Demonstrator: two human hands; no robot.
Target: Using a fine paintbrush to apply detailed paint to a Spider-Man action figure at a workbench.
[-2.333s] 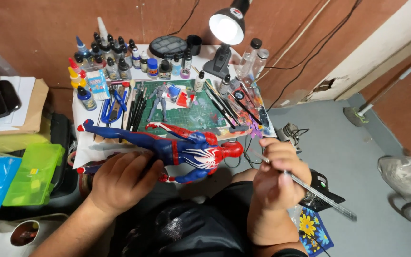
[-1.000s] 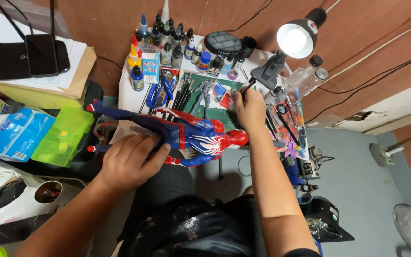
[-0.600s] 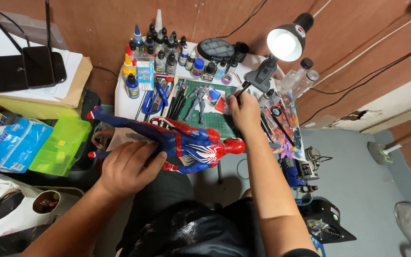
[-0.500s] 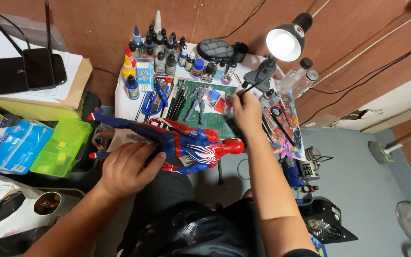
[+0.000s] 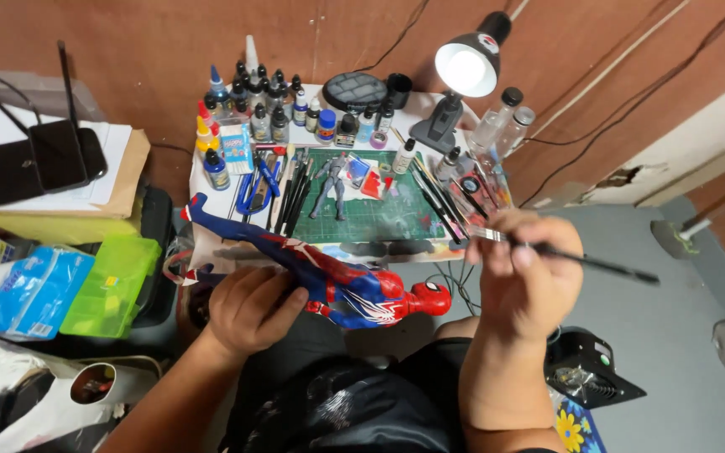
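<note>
My left hand grips a red and blue action figure around its legs, holding it lying face down over my lap in front of the small white table. My right hand holds a thin black paintbrush level, its metal ferrule end pointing left towards the table and its handle sticking out to the right. The brush tip is a short way right of and above the figure's red head.
On the table lie a green cutting mat with a small grey figure, rows of paint bottles, brushes and blue pliers. A lit desk lamp stands at the back. A green plastic box and a black router sit left.
My right hand has pulled back from the table's right side with a paintbrush in it and now sits near the figure's head. My left hand still holds the figure.
</note>
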